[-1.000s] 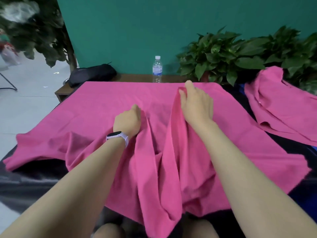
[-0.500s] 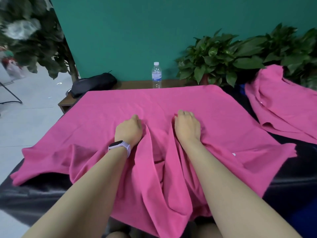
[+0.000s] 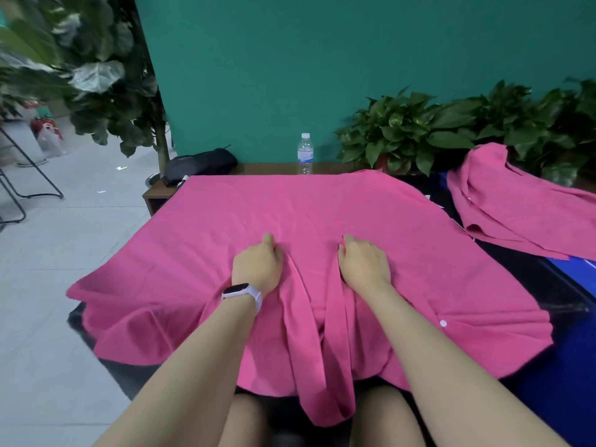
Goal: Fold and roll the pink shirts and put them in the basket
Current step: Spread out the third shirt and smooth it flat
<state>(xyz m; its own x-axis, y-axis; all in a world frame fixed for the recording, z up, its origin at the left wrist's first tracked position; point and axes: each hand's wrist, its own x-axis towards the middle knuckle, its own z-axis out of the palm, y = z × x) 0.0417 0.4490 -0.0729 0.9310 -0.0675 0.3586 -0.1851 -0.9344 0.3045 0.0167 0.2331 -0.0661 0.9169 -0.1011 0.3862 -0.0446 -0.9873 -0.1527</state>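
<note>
A large pink shirt (image 3: 290,211) lies spread over the dark table, its near edge hanging off toward my knees. My left hand (image 3: 256,266), with a white watch at the wrist, has its fingers curled into a ridge of the fabric at the middle. My right hand (image 3: 364,262) grips a second ridge just to the right, a narrow strip of cloth between the two hands. Another pink shirt (image 3: 516,214) lies crumpled at the right. No basket is in view.
A water bottle (image 3: 305,153) and a black bag (image 3: 200,164) sit on the wooden ledge behind the table. Potted plants (image 3: 451,133) line the back right against a green wall. A tall plant (image 3: 96,75) and grey floor are at the left.
My right hand has drawn back from the far part of the shirt toward me and now sits level with the left hand. The shirt's right side has pulled inward.
</note>
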